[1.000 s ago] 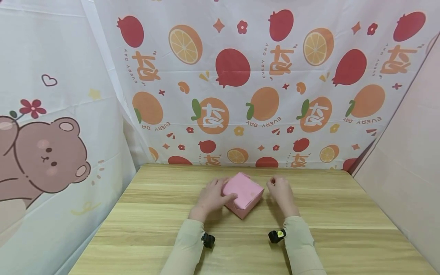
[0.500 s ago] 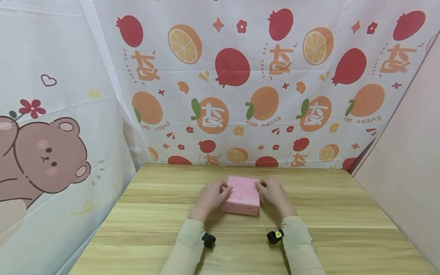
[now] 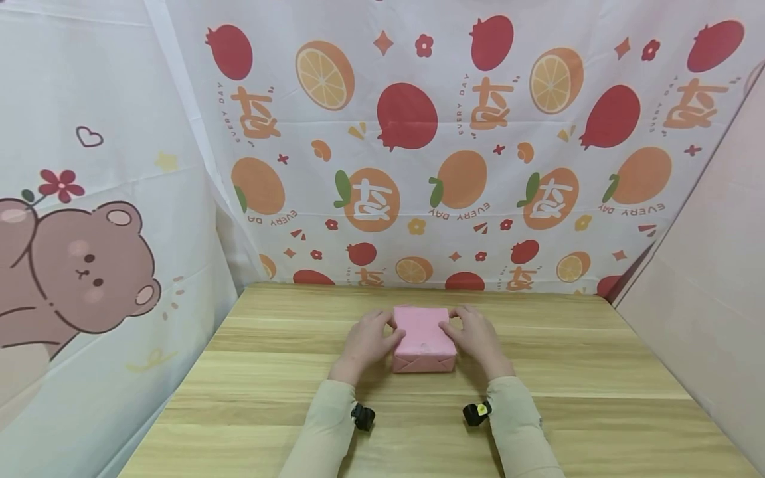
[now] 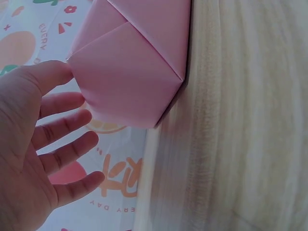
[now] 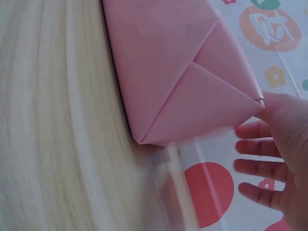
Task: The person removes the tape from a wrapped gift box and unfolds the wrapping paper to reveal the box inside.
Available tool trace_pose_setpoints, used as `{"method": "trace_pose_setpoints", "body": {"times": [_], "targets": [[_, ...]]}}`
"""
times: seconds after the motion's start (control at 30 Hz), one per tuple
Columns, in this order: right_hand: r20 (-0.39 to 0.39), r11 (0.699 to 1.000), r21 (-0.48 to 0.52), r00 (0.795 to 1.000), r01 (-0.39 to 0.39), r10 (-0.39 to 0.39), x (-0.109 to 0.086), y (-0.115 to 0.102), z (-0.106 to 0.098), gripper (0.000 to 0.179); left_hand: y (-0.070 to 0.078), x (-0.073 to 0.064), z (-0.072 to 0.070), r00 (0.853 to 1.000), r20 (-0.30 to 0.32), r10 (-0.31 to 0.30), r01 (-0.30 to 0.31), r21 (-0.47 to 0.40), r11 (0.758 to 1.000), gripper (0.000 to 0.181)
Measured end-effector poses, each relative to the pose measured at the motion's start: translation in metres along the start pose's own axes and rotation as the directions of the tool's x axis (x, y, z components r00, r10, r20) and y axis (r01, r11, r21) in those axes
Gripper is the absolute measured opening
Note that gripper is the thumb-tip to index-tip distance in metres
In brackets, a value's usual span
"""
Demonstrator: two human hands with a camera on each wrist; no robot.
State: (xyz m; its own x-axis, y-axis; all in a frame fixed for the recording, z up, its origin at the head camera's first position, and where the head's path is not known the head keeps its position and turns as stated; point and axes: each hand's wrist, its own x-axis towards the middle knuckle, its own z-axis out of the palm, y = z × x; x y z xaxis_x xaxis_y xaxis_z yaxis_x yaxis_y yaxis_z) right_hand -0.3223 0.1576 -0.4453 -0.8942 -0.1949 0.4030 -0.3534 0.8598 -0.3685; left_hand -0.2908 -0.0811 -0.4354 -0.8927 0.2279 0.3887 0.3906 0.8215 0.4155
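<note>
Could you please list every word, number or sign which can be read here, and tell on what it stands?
"EVERY DAY": printed repeatedly on the fruit-patterned cloth.
"财" (stylised, my best reading): same cloth, in orange and in white.
Yellow mark on the black device at the right wrist: too small to read.
Pink box: no text visible.

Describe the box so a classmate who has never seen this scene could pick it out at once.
Find the wooden table in front of the fruit-print cloth. Toward its far edge, between the left hand and the right hand, sits the box. Unlike the bare hands and beige sleeves beside it, it is pink and straight-edged, with folded creases on its near side.
</note>
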Motion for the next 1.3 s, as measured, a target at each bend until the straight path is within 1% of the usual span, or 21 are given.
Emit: {"method": "trace_pose_setpoints", "body": {"times": [0.1,0.23,0.3,0.43,0.53,0.67,0.73,0.83,0.9,1.0,1.17,1.3], "targets": [[-0.057,0.997,-0.033,0.996,0.07,-0.072,0.001,-0.001,0.002,0.022,0.0,0.0,0.0,1.0,0.002,0.003,-0.003,-0.007,1.0,0.018],[-0.109,0.985,-0.054,0.979,0.165,-0.17,0.002,-0.004,0.005,0.011,-0.001,0.0,0.001,1.0,0.018,-0.01,0.01,-0.019,1.0,0.019],[-0.119,0.98,-0.06,0.974,0.189,-0.195,0.002,-0.005,0.006,0.009,-0.001,0.001,0.001,1.0,0.024,-0.01,0.01,-0.022,1.0,0.021],[-0.123,0.979,-0.067,0.972,0.195,-0.202,0.002,-0.007,0.007,0.009,-0.002,0.0,0.001,0.999,0.034,-0.009,0.009,-0.016,1.0,0.028],[-0.135,0.981,-0.072,0.972,0.181,-0.19,0.002,-0.008,0.007,0.01,-0.003,0.0,0.003,0.999,0.045,-0.014,0.015,-0.022,1.0,0.031],[-0.18,0.986,-0.09,0.972,0.138,-0.152,0.002,-0.006,0.008,0.01,-0.005,0.0,0.005,0.998,0.057,-0.024,0.027,-0.036,0.999,0.034],[-0.199,0.99,-0.096,0.972,0.104,-0.121,0.001,-0.005,0.007,0.011,-0.005,-0.001,0.005,0.998,0.057,-0.026,0.028,-0.042,0.999,0.034],[-0.209,0.996,-0.072,0.976,0.047,-0.061,0.0,-0.005,0.005,0.01,-0.006,-0.001,0.006,0.998,0.057,-0.034,0.036,-0.047,0.998,0.035],[-0.202,0.998,-0.056,0.979,0.003,-0.014,-0.001,-0.004,0.004,0.01,-0.006,-0.001,0.006,0.997,0.06,-0.041,0.044,-0.049,0.998,0.036],[-0.193,0.998,-0.04,0.981,-0.041,0.033,-0.002,-0.002,0.001,0.012,-0.006,-0.001,0.006,0.996,0.068,-0.051,0.054,-0.053,0.997,0.037],[-0.18,0.997,-0.05,0.983,-0.056,0.046,-0.002,0.003,0.0,0.016,-0.007,-0.001,0.006,0.995,0.078,-0.061,0.065,-0.056,0.996,0.041],[-0.15,0.996,-0.049,0.987,-0.07,0.062,-0.002,0.005,0.0,0.019,-0.007,-0.002,0.005,0.994,0.091,-0.065,0.07,-0.057,0.996,0.047]]}}
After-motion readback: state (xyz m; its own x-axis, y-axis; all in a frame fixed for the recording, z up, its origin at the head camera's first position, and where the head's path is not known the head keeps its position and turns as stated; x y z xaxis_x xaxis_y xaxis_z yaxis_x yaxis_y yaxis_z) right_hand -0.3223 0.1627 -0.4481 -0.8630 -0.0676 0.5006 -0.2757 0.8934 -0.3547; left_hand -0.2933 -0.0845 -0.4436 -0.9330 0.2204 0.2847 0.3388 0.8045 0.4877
